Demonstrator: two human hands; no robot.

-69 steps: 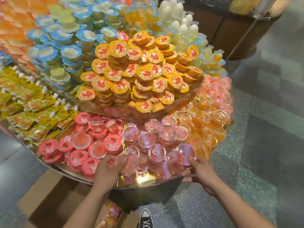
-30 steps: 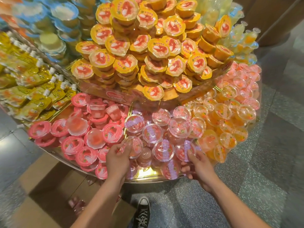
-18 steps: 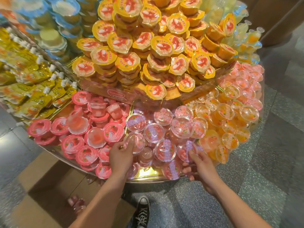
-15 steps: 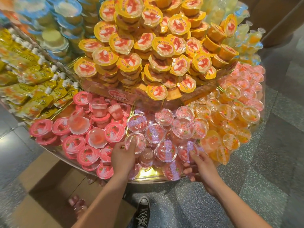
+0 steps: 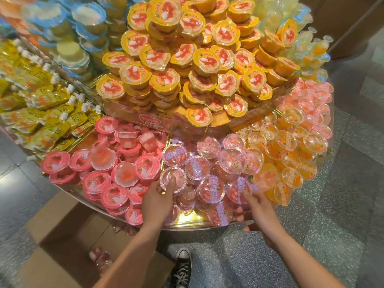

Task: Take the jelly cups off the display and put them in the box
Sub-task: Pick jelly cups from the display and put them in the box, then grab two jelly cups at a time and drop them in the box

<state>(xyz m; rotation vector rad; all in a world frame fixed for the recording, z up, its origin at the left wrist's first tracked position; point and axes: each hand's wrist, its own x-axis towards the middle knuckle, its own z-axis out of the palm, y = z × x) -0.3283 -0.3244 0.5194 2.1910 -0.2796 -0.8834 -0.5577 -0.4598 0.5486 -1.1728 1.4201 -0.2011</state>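
Observation:
Clear pink jelly cups with purple-printed lids (image 5: 212, 189) fill the front middle section of the round display (image 5: 187, 224). My left hand (image 5: 158, 202) grips one clear jelly cup (image 5: 173, 179) at the section's left side; my fingers show through its lid. My right hand (image 5: 257, 206) holds another clear cup (image 5: 239, 190), with the index finger on its lid and the thumb underneath. The open cardboard box (image 5: 62, 235) stands on the floor at the lower left, below the display's rim, with a few pink cups (image 5: 99, 256) inside.
Red-lidded cups (image 5: 104, 177) lie left of my hands and orange clear cups (image 5: 291, 161) to the right. A tall pile of yellow-lidded cups (image 5: 187, 65) rises behind. Yellow pouches (image 5: 41, 104) sit far left. My black shoe (image 5: 180, 269) stands on the speckled floor.
The view has drawn nearer to the display. My left hand has reached further in and closed round a clear cup. My right hand has stayed on the cups at the front right.

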